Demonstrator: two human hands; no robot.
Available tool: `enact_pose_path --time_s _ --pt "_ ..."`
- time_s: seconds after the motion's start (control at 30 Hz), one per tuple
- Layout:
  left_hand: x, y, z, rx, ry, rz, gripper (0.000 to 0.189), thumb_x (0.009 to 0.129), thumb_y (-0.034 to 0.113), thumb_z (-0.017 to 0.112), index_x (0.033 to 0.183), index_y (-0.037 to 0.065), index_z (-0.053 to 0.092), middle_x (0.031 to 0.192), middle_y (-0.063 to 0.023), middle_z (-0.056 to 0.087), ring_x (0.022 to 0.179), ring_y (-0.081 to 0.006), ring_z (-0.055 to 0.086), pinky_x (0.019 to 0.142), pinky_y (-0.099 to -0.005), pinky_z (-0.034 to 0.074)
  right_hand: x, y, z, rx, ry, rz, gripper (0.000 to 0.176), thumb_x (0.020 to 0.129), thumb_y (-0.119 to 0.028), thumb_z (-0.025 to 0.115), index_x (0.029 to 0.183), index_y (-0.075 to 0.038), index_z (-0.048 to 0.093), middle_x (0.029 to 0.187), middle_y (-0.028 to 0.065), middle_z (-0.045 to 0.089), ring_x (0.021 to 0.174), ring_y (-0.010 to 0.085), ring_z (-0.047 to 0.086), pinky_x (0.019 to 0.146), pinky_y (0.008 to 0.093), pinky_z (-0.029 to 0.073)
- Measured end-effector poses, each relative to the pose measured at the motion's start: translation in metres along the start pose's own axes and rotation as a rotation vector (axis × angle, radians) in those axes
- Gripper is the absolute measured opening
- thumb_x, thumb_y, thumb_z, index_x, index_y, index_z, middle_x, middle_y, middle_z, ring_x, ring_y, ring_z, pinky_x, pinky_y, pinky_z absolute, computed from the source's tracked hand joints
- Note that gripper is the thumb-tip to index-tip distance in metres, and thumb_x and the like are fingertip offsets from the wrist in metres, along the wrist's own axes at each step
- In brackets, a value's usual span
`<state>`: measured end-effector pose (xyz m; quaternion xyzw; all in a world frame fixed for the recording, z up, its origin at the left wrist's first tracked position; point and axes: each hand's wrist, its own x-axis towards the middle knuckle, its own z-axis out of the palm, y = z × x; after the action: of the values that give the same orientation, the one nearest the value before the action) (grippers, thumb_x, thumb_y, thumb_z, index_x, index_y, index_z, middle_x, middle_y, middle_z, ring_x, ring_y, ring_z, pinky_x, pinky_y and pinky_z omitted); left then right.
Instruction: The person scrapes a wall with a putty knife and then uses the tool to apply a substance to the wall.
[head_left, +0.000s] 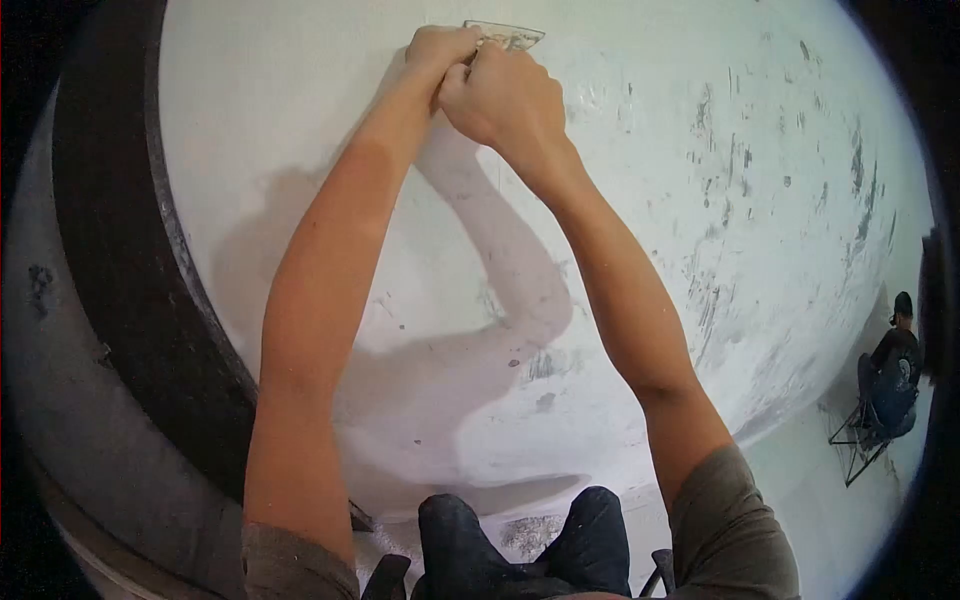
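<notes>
Both arms reach up to a white wall, where a putty knife with a smeared, wide blade shows just beyond my knuckles. My right hand is closed round it; its handle is hidden by the fingers. Pressed against the right hand, my left hand is closed too and grips at the blade's left side. Exactly where its fingers sit cannot be seen. Grey scuffs and dark streaks mark the wall to the right of the hands.
A dark curved band borders the wall on the left. My knees are close to the wall's lower part. At far right, another person sits on a thin-legged folding seat. Shadows of my arms fall across the wall.
</notes>
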<state>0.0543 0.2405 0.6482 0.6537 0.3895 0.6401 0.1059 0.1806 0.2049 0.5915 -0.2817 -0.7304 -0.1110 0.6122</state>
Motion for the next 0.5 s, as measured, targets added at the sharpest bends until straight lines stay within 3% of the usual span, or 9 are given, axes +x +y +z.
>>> enact_pose_path --time_s 0.23,0.3,0.5 --pt "0.043 -0.003 0.001 0.291 0.183 0.119 0.032 0.084 0.029 0.065 0.092 -0.001 0.067 0.087 -0.0095 0.067 0.077 -0.0168 0.062 0.064 -0.0306 0.047 0.013 0.002 0.004 -0.002 -0.026 0.001 0.035 0.077 -0.027 0.045 0.078 0.001 0.067 0.075 0.0209 0.067 0.069 0.0384 0.064 0.064 0.0455 0.051" --pt "0.027 0.015 0.007 0.201 0.232 -0.070 0.031 0.084 0.028 0.065 0.092 -0.002 0.067 0.088 -0.0094 0.067 0.079 -0.0169 0.063 0.064 -0.0303 0.047 0.014 0.001 -0.001 0.004 -0.018 -0.010 0.035 0.077 -0.027 0.045 0.078 0.001 0.067 0.075 0.0205 0.067 0.069 0.0382 0.064 0.064 0.0451 0.051" --pt "0.032 -0.008 0.002 0.134 0.096 0.100 0.026 0.083 0.026 0.065 0.088 0.002 0.067 0.083 -0.0062 0.065 0.073 -0.0155 0.060 0.061 -0.0307 0.046 0.010 0.008 -0.009 -0.019 -0.020 -0.024 0.031 0.074 -0.025 0.049 0.073 0.000 0.068 0.074 0.0206 0.067 0.067 0.0369 0.065 0.062 0.0457 0.051"
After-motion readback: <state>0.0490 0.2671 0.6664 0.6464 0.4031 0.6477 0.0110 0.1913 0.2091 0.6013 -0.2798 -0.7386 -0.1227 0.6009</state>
